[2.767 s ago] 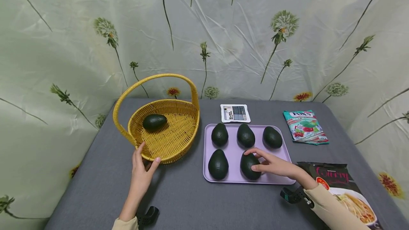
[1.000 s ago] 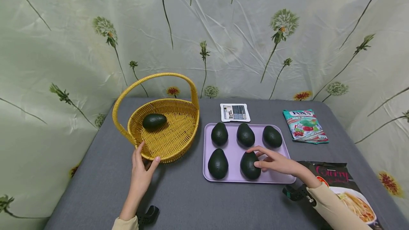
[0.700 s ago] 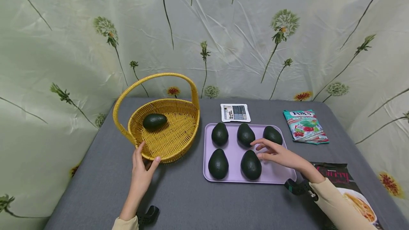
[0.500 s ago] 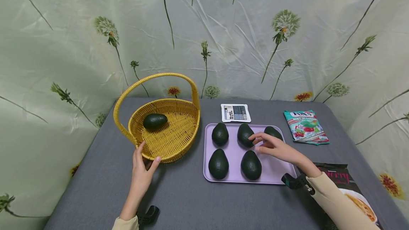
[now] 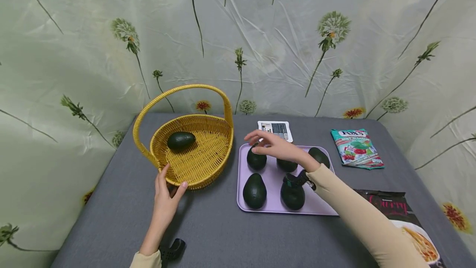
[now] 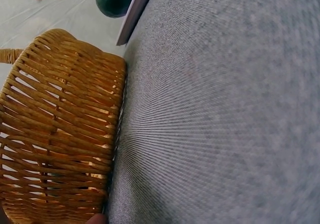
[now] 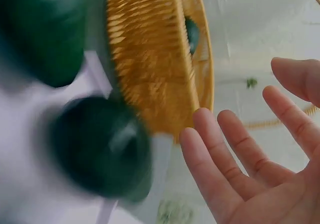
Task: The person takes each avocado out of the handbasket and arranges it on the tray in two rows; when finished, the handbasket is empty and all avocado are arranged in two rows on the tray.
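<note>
A yellow wicker basket (image 5: 201,158) with a hoop handle stands at the table's left, one dark avocado (image 5: 181,140) inside. My left hand (image 5: 167,193) rests against its near wall, fingers straight and thumb spread; the left wrist view shows the basket wall (image 6: 60,129) close up. A lilac tray (image 5: 320,204) holds several avocados. My right hand (image 5: 265,144) hovers with fingers spread over the back-left avocado (image 5: 256,161), holding nothing. The right wrist view shows that open hand (image 7: 250,169) above a blurred avocado (image 7: 100,149). My right forearm crosses the front-right avocado (image 5: 292,197).
Behind the tray lies a white packet (image 5: 275,129). A teal Fox's mint bag (image 5: 355,148) sits at the back right, and a black noodle packet (image 5: 405,214) at the front right. The grey table (image 5: 223,235) ends at a floral curtain on three sides.
My right hand let go of the front-right avocado and moved back and left across the tray to above the back-left one. The left hand and basket stayed put.
</note>
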{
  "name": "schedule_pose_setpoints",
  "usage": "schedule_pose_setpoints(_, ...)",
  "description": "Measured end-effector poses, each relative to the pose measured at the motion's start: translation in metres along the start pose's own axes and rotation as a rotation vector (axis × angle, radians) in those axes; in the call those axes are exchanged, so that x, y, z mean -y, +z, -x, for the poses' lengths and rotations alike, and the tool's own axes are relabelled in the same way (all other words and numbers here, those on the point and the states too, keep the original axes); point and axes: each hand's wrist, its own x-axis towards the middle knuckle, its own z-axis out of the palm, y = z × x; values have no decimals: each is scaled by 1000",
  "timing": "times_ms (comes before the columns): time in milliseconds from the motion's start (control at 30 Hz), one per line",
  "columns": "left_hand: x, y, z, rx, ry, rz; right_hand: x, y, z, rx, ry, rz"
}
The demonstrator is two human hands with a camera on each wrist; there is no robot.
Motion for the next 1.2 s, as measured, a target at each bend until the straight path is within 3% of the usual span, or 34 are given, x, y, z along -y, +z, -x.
schedule_pose_setpoints(333, 0, 2, 0, 11, -10, 7, 26, 36, -93, 93, -41, -34)
schedule_pose_setpoints(600, 0, 3, -1, 16, -20, 6, 31, 63, -142, 175, 120, -46)
schedule_pose_setpoints(867, 0, -1, -2, 21, -23, -14, 32, 92, -170, 181, 273, -141)
schedule_pose_setpoints(1000, 0, -1, -2, 24, -29, -17, 32, 103, -176, 147, 336, -173)
schedule_pose_setpoints(1200, 0, -1, -3, 17, -31, -15, 34, 119, -183, 71, 385, -325)
